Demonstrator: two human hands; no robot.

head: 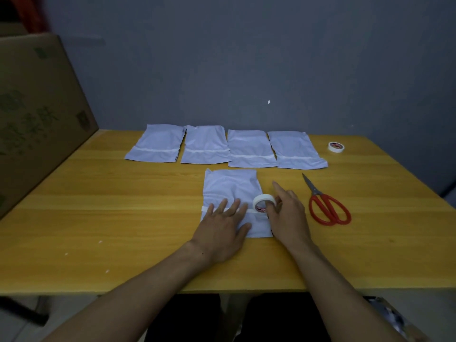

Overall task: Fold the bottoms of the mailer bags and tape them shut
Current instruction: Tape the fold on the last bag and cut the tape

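Four bags [250, 149] taped, fifth bag [232, 183] mid-strip. The left hand [222, 225] presses it, fingers [230, 206] spread flat; right hand [288, 218] clamped on the tape roll [262, 202] — cut pending

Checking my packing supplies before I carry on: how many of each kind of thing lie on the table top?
mailer bags: 5 (four in the back row, one under the left hand)
tape rolls: 2 (one held by the right hand, one far right)
scissors: 1
Total: 8
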